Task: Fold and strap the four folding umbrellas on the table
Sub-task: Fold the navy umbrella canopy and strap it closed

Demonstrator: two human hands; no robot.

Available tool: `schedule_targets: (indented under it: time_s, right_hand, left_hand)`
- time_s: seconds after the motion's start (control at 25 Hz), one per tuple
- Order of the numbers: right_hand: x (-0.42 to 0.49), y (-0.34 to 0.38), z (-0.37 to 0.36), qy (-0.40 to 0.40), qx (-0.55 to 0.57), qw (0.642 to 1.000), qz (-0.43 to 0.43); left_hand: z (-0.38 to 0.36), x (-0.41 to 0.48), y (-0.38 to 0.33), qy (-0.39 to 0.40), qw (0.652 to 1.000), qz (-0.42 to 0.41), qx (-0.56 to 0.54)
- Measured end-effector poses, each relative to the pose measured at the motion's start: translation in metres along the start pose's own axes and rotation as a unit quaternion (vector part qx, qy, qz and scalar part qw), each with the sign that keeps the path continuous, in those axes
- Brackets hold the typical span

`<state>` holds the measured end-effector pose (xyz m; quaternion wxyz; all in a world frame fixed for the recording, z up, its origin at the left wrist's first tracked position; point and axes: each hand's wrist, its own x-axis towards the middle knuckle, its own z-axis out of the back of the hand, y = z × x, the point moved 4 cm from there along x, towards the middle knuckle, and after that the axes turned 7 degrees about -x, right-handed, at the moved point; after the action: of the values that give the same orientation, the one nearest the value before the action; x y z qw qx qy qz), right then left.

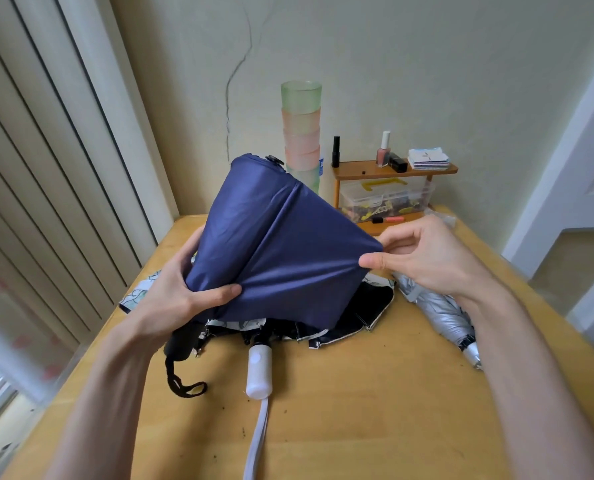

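Navy umbrella point(281, 244), silver umbrella point(440, 306), white handle point(259, 372), yellow-brown table point(375, 393)

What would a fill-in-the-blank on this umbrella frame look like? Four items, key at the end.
1. The held umbrella, gripped by the left hand and right hand, is dark ____.
2. Beneath it on the table, an umbrella handle coloured ____ points toward the person.
3. The silver umbrella lies on the person's ____ side.
4. The top cup of the stack is ____.
Missing words: blue; white; right; green.
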<state>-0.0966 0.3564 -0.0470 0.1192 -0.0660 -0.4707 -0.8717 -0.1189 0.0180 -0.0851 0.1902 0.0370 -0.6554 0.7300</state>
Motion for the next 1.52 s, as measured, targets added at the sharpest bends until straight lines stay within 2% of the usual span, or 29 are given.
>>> schedule_targets:
  time_s: [0.12,0.2,0.4,0.48,0.72,0.88,1.0,1.12,1.24,1.36,1.52]
  right_hand:
    - [0.002,0.003,0.003,-0.067,-0.008,0.998,0.002]
    - [0.003,0.004,0.001,-0.081,0.022,0.996,0.016]
    - [0.003,0.000,-0.021,0.074,0.002,0.997,0.010]
    - [0.001,0.000,-0.019,0.081,0.013,0.997,0.006]
    - [0.003,0.006,-0.003,-0.054,-0.019,0.998,0.007]
    - [0.003,0.005,0.002,-0.121,0.040,0.992,-0.006]
    - [0.002,0.003,0.007,-0.135,0.105,0.985,0.002]
    - [0.001,0.007,0.004,-0.113,0.152,0.982,0.023]
    - [0.004,0.009,-0.014,-0.079,0.257,0.963,-0.024]
    - [0.007,0.007,-0.026,-0.137,0.225,0.962,-0.078]
    - [0.008,0.011,-0.022,-0.208,0.194,0.958,-0.032]
  left_hand:
    - [0.000,0.001,0.001,-0.002,1.000,-0.003,0.001]
    - [-0.002,0.002,0.001,-0.006,1.000,-0.010,-0.003]
    - [-0.006,0.001,-0.003,-0.001,1.000,-0.017,0.005]
    - [-0.005,0.000,-0.004,-0.001,1.000,-0.016,0.009]
    - [-0.001,-0.001,-0.007,-0.006,1.000,-0.021,0.013]
    - [-0.004,-0.001,-0.007,-0.005,1.000,-0.023,-0.007]
    - [-0.003,-0.003,-0.009,-0.027,0.999,-0.028,-0.016]
    - [-0.001,-0.002,-0.010,-0.047,0.998,-0.037,-0.018]
    - [-0.005,-0.002,-0.007,-0.055,0.997,-0.039,-0.021]
    - [-0.006,0.001,-0.006,-0.065,0.996,-0.050,-0.019]
    - [-0.005,0.007,-0.001,-0.089,0.993,-0.064,-0.036]
